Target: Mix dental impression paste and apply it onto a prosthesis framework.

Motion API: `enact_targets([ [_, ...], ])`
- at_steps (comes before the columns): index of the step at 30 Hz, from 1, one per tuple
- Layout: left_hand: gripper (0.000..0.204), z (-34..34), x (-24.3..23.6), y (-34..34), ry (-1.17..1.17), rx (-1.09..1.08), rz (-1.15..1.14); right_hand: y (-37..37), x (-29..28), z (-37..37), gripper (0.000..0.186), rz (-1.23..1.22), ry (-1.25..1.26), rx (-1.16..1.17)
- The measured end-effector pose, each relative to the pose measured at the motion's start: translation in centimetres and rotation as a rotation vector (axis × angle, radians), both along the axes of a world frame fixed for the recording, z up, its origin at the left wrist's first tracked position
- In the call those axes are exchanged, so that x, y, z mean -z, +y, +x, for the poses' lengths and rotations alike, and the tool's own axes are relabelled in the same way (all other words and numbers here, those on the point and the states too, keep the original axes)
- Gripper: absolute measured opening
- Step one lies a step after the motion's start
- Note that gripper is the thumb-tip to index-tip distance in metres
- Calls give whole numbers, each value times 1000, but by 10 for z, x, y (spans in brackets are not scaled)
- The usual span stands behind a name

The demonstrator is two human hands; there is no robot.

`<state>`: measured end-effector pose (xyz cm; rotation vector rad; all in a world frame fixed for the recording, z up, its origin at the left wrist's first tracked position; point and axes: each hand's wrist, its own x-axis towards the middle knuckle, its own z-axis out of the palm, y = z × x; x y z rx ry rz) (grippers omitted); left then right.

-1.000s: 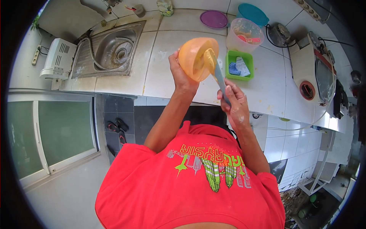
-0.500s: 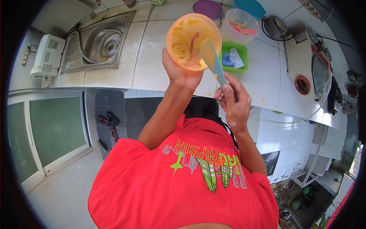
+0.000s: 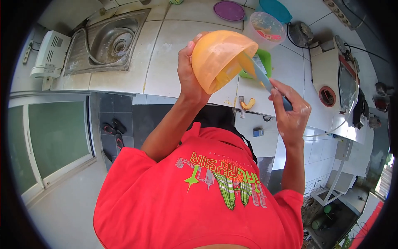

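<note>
My left hand [image 3: 190, 74] grips an orange plastic bowl [image 3: 219, 54] from its left side. The bowl is tipped over toward the right, so its outer wall faces up and its mouth points right and down. Yellow batter-like residue shows just inside the rim. In my right hand [image 3: 290, 108] is a blue-grey spatula [image 3: 261, 77], held by its handle. Its blade, smeared with yellow, reaches into the bowl's mouth. Some whitish smears mark my right hand. Below the bowl, a yellowish curved piece [image 3: 248, 103] lies at the counter's front edge; its kind I cannot make out.
Behind the bowl stand a green tray [image 3: 265, 60], a clear tub [image 3: 265, 31] with something red inside, a purple lid [image 3: 229, 10] and a teal lid [image 3: 275, 10]. A metal sink [image 3: 95, 62] lies left. An appliance with a round dial [image 3: 327, 96] stands right.
The bowl has turned from facing me to tipped over toward the right. My right hand has moved right and down with the spatula. The yellowish piece on the counter edge now shows.
</note>
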<state>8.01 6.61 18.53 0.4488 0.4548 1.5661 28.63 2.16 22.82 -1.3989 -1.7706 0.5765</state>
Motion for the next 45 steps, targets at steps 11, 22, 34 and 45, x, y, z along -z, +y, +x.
enact_targets([
  [11, 46, 2, 41, 2, -32, -38, -152, -7, 50, -26, 21, -884, 540, -168],
  [22, 60, 0, 130, 3, -543, 195, -342, -13, 48, 56, 31, -764, 945, 67],
  [34, 58, 38, 164, -35, -717, 72, -1027, -11, 46, 138, 33, -682, 918, 191],
  [45, 43, 158, -81, -97, -116, 478, 559, 38, 82, 167, 33, -907, 852, 1],
])
